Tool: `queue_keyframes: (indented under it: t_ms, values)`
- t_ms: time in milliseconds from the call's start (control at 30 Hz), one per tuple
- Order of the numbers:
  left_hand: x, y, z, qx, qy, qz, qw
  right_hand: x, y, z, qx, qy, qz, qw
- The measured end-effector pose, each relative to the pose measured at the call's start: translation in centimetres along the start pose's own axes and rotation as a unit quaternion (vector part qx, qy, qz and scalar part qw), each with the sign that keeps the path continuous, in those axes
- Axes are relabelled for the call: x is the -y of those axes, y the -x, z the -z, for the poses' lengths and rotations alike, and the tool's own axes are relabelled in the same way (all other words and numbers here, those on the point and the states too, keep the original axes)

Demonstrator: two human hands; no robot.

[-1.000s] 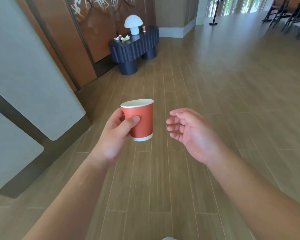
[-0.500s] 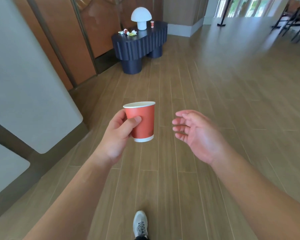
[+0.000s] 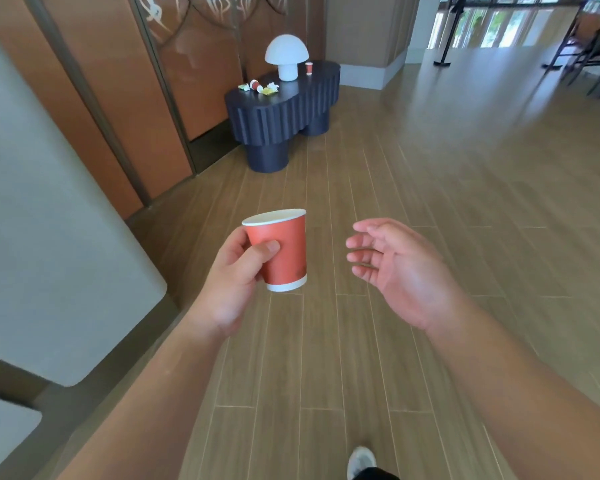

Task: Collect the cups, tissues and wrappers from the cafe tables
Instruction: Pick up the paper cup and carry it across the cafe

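My left hand (image 3: 234,282) grips the red paper cup (image 3: 280,250) upright; right hand (image 3: 400,271) relaxed, empty. I'd keep it level heading for the dark fluted desk (image 3: 281,109), where wrappers (image 3: 269,89) sit near its left end.

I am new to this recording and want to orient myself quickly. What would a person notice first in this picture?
First, the red paper cup at the centre, upright in the grip of the left hand, with the open right hand beside it and holding nothing. Further ahead by the wall stands a dark table with a white mushroom lamp, a small upright red cup, a tipped cup and crumpled wrappers.
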State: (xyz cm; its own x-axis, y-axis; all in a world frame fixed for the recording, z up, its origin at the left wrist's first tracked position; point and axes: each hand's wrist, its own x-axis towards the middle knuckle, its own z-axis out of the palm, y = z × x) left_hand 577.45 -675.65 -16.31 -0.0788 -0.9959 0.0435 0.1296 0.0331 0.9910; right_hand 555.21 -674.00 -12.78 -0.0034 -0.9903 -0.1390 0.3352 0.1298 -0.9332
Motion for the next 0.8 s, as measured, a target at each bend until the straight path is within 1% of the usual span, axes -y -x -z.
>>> queue_keyframes:
  t_ms: [167,300,400,500,600,733,800]
  values:
    - [1.5,-8.8,0.5,0.010,-0.006,0.005,1.000,0.2,-8.6,0.6,0.008,-0.006,-0.004,1.000]
    - [2.4,-17.9,0.2,-0.005,-0.007,-0.002,1.000,0.6,-18.1,1.6,-0.002,-0.009,-0.006,1.000]
    - [3.1,-24.7,-0.3,-0.012,-0.010,0.013,1.000,1.3,-25.6,1.9,0.002,-0.007,-0.020,1.000]
    - [2.6,-32.2,-0.7,-0.025,-0.011,0.023,0.999,2.8,-32.7,2.4,0.013,-0.010,-0.038,0.999]
    - [1.5,-39.1,-1.3,-0.041,-0.008,0.004,0.999,5.0,-39.8,2.6,0.028,-0.013,-0.037,0.999]
    - [1.2,-45.7,-1.0,-0.039,-0.014,0.000,0.999,6.4,-47.5,1.6,0.041,-0.019,-0.044,0.998]
    - [1.3,-48.9,0.1,-0.057,-0.019,0.001,0.998,6.4,-51.1,0.6,0.061,-0.017,-0.050,0.997]
